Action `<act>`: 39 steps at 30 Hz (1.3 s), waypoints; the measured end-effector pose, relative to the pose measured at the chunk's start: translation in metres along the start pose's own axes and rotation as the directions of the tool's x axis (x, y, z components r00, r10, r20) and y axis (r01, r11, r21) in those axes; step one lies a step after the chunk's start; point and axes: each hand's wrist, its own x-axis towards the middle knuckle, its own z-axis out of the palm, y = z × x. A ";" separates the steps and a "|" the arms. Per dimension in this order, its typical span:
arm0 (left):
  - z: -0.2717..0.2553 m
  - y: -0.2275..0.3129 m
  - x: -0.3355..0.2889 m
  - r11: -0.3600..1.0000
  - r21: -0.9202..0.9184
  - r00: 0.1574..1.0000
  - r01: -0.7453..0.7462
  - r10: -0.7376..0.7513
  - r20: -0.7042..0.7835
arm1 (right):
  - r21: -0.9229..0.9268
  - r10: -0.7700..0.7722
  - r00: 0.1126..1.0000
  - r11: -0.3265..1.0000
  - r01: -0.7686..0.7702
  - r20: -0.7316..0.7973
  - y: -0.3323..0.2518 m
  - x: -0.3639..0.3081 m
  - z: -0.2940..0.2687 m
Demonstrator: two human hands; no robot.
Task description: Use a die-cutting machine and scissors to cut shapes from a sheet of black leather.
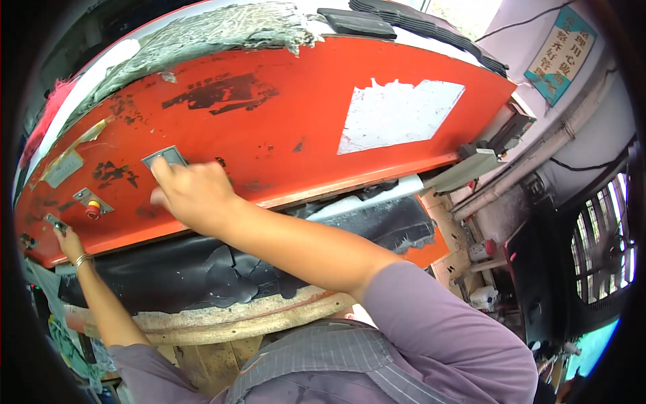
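My right hand point(192, 195) reaches across to the upright red machine front. Its index finger touches a small metal plate point(168, 156) set in the red panel, and the thumb is apart below it. The hand covers part of that plate. My left hand point(69, 245), with a bracelet at the wrist, is at the far left, its fingertips against another small metal control plate point(54, 222). Nothing shows held in either hand. Between the two hands, a red push button with a yellow collar point(93, 210) sticks out of the panel.
The red panel point(296, 101) spans the front, with a torn white sheet on its right. Below lie black sheet material point(168, 269) and a worn pale board edge point(229, 323). Crumpled film point(222, 34) and black pads point(356, 23) lie on top. A pipe point(518, 168) runs along the right wall.
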 end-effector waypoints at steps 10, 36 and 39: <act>-0.105 0.188 -0.216 0.850 -0.497 0.679 0.175 0.261 0.686 | -0.126 0.349 0.701 0.928 -0.350 0.621 0.017 -0.116 -0.038; -0.224 0.250 -0.394 0.992 0.088 0.357 -0.090 -0.050 0.933 | -0.309 0.633 0.610 0.770 -0.558 0.476 0.005 -0.291 -0.187; -0.228 0.235 -0.393 0.987 0.148 0.346 0.063 -0.160 0.925 | -0.619 0.806 0.588 0.428 -0.659 -0.070 0.082 -0.273 -0.206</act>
